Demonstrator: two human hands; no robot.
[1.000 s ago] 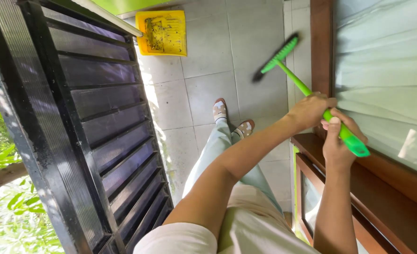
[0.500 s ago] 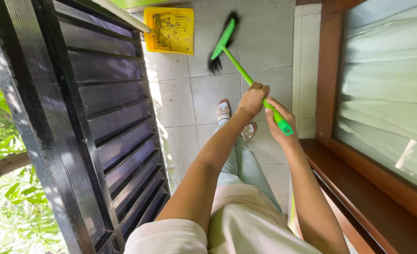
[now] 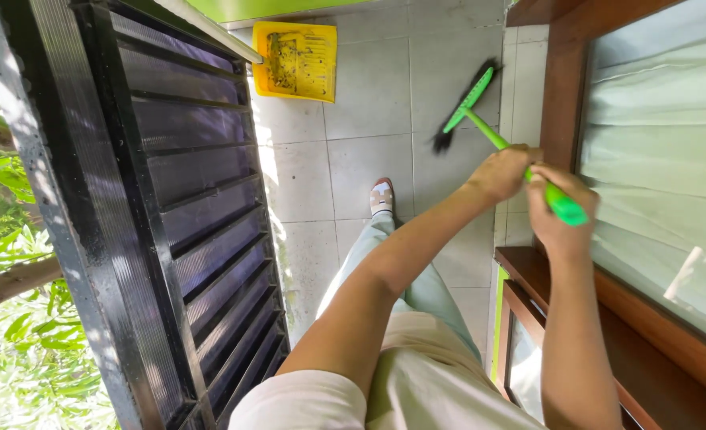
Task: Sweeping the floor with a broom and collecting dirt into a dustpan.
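The green broom [image 3: 492, 131] is out in front of the person, with its dark bristles down on the grey tiled floor [image 3: 369, 103] close to the wall. Its long green stick slants back up to the hands. The left hand [image 3: 503, 171] is wrapped around the stick lower down, fingers curled tight on it. The right hand [image 3: 558, 213] is just behind it, closed around the top end of the stick, and the green tip pokes out past the fingers. The two hands are just beside each other.

Below the arms you can see pale trousers and one foot in a light sandal [image 3: 381, 196] flat on the tiles. Farther along the floor, well apart from the broom, lies a yellow dustpan [image 3: 297, 52] with bits of dirt in it. A black slatted railing [image 3: 186, 223] runs along one side, with green leaves [image 3: 11, 350] in bright sun behind it. On the other side is a brown wooden window frame [image 3: 564, 103] with a pale curtain [image 3: 663, 159] behind the glass.
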